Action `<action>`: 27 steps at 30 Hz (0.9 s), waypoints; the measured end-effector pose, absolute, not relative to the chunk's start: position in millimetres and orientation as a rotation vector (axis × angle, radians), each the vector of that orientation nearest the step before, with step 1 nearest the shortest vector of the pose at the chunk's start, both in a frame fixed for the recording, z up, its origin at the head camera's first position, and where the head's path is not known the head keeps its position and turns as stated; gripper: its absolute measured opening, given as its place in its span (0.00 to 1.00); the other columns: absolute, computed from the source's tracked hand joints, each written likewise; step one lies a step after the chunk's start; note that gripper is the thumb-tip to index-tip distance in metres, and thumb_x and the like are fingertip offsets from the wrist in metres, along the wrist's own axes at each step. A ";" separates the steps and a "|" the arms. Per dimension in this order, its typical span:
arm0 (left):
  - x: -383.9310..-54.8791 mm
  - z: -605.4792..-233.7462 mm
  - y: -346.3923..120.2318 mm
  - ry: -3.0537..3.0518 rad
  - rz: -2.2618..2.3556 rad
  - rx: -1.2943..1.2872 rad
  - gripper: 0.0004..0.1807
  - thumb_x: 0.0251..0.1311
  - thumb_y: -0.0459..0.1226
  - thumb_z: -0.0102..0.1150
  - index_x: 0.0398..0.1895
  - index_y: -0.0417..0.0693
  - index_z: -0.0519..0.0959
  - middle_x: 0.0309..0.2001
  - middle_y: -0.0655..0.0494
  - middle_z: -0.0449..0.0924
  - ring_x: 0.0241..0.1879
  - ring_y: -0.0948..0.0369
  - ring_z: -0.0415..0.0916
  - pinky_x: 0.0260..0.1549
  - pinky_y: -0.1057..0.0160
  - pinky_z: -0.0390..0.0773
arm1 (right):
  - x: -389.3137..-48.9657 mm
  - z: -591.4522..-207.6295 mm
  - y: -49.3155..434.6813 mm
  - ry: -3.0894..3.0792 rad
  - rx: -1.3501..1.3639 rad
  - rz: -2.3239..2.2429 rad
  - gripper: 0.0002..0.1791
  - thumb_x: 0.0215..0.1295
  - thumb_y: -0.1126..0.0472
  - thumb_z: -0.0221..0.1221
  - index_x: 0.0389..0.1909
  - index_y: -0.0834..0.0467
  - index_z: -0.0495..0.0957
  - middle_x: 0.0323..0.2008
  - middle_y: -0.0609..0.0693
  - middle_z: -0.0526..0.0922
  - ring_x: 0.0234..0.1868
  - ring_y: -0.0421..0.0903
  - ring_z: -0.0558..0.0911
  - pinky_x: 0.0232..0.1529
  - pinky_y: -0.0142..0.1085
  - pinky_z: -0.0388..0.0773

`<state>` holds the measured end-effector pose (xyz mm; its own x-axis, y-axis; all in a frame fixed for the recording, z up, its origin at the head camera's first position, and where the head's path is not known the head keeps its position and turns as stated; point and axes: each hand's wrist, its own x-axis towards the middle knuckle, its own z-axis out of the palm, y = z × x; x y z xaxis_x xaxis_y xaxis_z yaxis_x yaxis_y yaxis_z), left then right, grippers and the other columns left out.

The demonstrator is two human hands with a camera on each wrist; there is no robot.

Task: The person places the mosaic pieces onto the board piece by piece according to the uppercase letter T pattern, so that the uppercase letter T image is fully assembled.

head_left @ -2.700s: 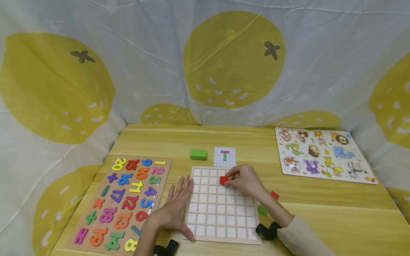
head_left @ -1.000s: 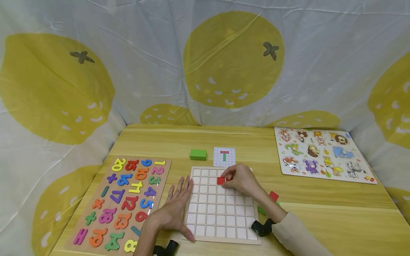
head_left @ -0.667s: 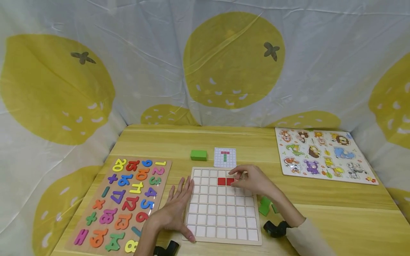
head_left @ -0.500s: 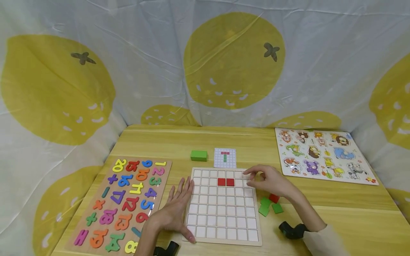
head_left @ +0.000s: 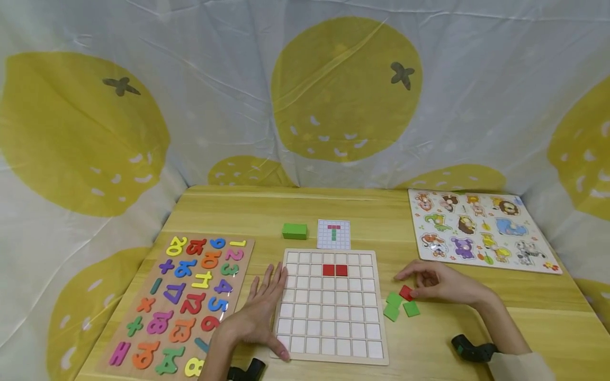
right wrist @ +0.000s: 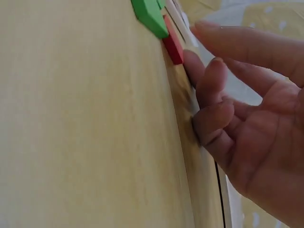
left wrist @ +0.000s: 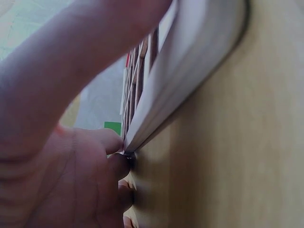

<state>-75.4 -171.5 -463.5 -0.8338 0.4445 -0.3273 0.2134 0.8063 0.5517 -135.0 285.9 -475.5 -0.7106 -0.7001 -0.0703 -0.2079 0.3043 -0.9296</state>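
Observation:
A wooden grid board point(head_left: 329, 359) lies flat on the table, with two red square tiles point(head_left: 335, 270) side by side in its second row from the top. My left hand point(head_left: 257, 317) rests along the board's left edge, fingers spread and thumb at the bottom corner; the left wrist view shows thumb and fingers against the board's side point(left wrist: 175, 90). To the board's right, my right hand point(head_left: 443, 283) hovers at a loose red tile point(head_left: 405, 292), thumb and index finger apart. In the right wrist view that red tile point(right wrist: 173, 42) stands clear of any grip. Several green tiles point(head_left: 393, 307) lie beside it.
Above the board are a green block point(head_left: 295, 231) and a small pattern card point(head_left: 333, 234) with a red and green T. A number puzzle board point(head_left: 181, 307) lies at left, an animal puzzle board point(head_left: 481, 233) at back right. A lemon-print cloth point(head_left: 348, 90) hangs behind.
The right hand has set the second red tile into the grid, left of the first, let go, and moved right to the loose tiles. The left hand has stayed in place.

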 end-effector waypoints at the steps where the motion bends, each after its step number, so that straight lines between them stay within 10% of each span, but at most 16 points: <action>1: -75.3 -463.3 -171.5 2.543 0.707 0.492 0.92 0.20 0.59 0.89 0.84 0.47 0.30 0.84 0.50 0.17 0.83 0.46 0.16 0.80 0.36 0.25 | -135.4 -476.3 287.2 2.096 -0.819 -1.406 0.19 0.69 0.67 0.65 0.60 0.63 0.80 0.52 0.63 0.81 0.30 0.48 0.73 0.27 0.35 0.73; 27: -75.0 -464.0 -171.4 2.546 0.713 0.507 0.93 0.20 0.59 0.89 0.84 0.46 0.30 0.84 0.49 0.18 0.83 0.44 0.16 0.79 0.35 0.25 | -134.5 -474.9 284.1 2.174 -0.872 -1.318 0.12 0.64 0.67 0.69 0.49 0.59 0.86 0.51 0.61 0.77 0.28 0.44 0.71 0.26 0.31 0.71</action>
